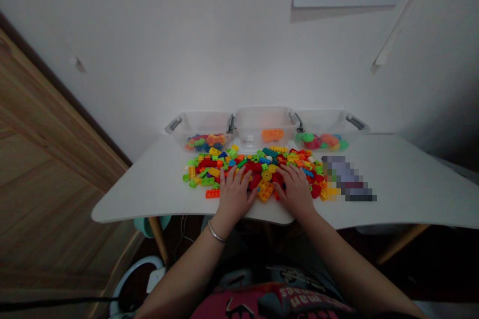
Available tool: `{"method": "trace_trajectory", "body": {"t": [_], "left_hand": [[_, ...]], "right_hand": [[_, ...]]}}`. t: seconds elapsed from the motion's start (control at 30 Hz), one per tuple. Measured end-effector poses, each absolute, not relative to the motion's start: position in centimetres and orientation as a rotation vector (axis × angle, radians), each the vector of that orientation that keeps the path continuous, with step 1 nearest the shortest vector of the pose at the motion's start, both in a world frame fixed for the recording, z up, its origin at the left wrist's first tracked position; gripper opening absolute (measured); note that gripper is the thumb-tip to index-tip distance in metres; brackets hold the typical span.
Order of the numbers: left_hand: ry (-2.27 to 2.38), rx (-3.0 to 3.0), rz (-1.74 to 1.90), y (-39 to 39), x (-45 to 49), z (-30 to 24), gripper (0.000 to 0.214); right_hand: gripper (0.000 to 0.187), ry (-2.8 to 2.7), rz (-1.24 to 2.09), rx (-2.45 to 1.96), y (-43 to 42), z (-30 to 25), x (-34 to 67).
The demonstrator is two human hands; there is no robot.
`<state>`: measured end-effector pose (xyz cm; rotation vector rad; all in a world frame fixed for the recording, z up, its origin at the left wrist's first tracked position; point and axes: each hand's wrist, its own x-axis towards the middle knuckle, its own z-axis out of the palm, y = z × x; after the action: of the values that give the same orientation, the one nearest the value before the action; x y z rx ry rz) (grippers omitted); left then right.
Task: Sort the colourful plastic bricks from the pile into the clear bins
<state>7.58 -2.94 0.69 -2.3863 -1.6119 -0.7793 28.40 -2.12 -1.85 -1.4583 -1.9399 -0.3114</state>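
A heap of colourful toy building bricks (209, 171) is spread along the front middle of the white table. My left hand (234, 193) lies palm down on the heap's left half, fingers spread over the bricks. On the right half rests my right hand (295, 190), its fingers also apart and reaching into the pieces. Between my thumbs sits a yellow-orange studded brick (265, 190), with a round yellow piece (266, 175) just behind it. An orange-red brick (213, 194) lies at the near left edge of the heap. Neither hand visibly grips a piece.
Three clear plastic bins stand against the wall: the left bin (175, 127) holds mixed small pieces, the middle bin (243, 122) an orange block (272, 134), the right bin (357, 129) rounded colourful pieces. A pixelated object (348, 179) lies right of the heap on the table (404, 184).
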Motion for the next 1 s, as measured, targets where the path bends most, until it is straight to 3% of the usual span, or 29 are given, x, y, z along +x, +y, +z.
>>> {"method": "trace_trajectory", "body": {"t": [0.23, 0.47, 1.0], "left_hand": [[-1.653, -2.383, -0.762, -0.7, 7.7, 3.3, 0.038], [-1.61, -2.461, -0.424, 1.8, 8.3, 5.7, 0.023], [-1.776, -2.43, -0.148, 3.9, 9.5, 6.1, 0.025]], "right_hand": [[0.04, -1.929, -0.281, -1.45, -2.1, -1.8, 28.4], [0.038, -1.899, -0.279, -1.439, -2.0, -1.9, 28.3], [0.038, -1.88, -0.263, -1.456, -2.1, -1.9, 28.3]]}}
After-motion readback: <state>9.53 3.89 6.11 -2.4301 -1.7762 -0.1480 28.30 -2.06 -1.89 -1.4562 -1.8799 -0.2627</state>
